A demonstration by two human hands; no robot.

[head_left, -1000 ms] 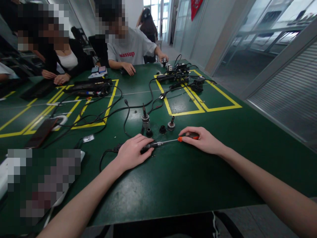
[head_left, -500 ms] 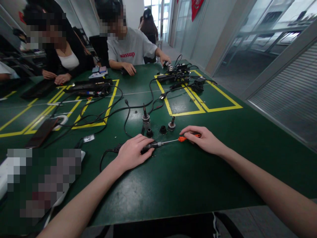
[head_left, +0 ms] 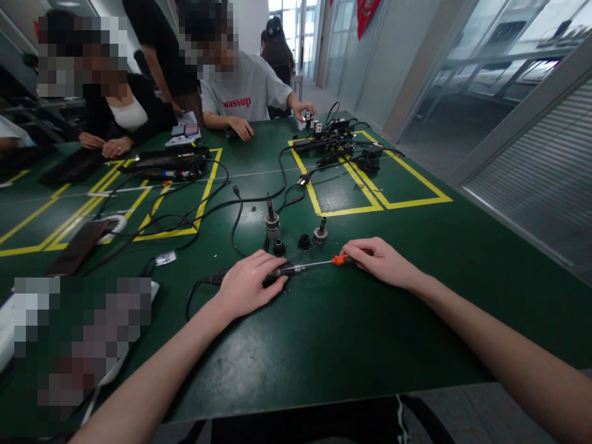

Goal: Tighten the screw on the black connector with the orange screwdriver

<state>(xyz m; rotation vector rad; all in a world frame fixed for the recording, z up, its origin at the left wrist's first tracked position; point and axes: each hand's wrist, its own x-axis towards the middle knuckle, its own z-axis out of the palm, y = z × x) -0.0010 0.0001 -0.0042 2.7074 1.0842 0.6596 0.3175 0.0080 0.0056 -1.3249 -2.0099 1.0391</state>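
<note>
My left hand (head_left: 247,285) presses a small black corded part (head_left: 276,273) flat on the green table (head_left: 324,333). My right hand (head_left: 382,262) grips the orange handle of a screwdriver (head_left: 340,259). Its thin metal shaft lies nearly level and its tip meets the black part under my left fingers. Just beyond my hands stand small black and metal connector pieces: a tall one (head_left: 272,221), a low ring (head_left: 279,248), a black cap (head_left: 303,241) and a short stud (head_left: 320,232).
Black cables (head_left: 198,209) loop over yellow floor-tape boxes on the table. A dark phone (head_left: 76,248) lies at left. More cables and adapters (head_left: 337,145) sit at the far right box. Other people sit at the far edge, and one person stands behind them.
My right hand has shifted slightly on the screwdriver handle, covering more of the orange grip. A standing person has appeared behind the seated people. My left hand has stayed put.
</note>
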